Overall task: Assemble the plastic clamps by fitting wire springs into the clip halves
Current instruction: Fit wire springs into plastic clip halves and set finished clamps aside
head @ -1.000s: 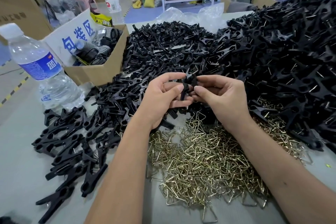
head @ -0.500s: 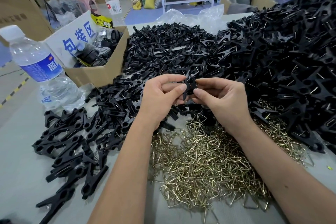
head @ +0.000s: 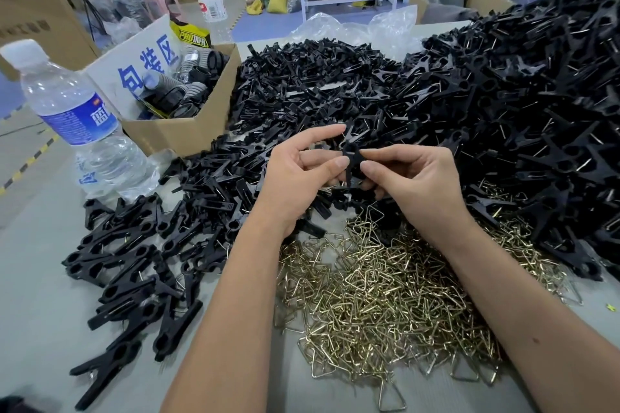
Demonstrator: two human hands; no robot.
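Note:
Between my hands I hold a black plastic clamp (head: 351, 157) above the table. My left hand (head: 302, 174) pinches it from the left with thumb and curled fingers, forefinger stretched over the top. My right hand (head: 412, 181) pinches its right side with thumb and forefinger. A heap of brass-coloured wire springs (head: 385, 295) lies just below the hands. Loose black clip halves (head: 318, 90) form a broad pile behind. Whether a spring sits in the held clamp is hidden.
Assembled black clamps (head: 127, 265) lie spread at the left front, and a tall heap of them (head: 536, 111) rises at the right. A water bottle (head: 77, 124) stands at the left beside an open cardboard box (head: 181, 131). Crumpled clear plastic (head: 352, 30) lies behind.
The hands have stayed in place over the springs. My left forefinger has lifted and stretched out over the clamp, and the clamp has turned slightly between the fingers.

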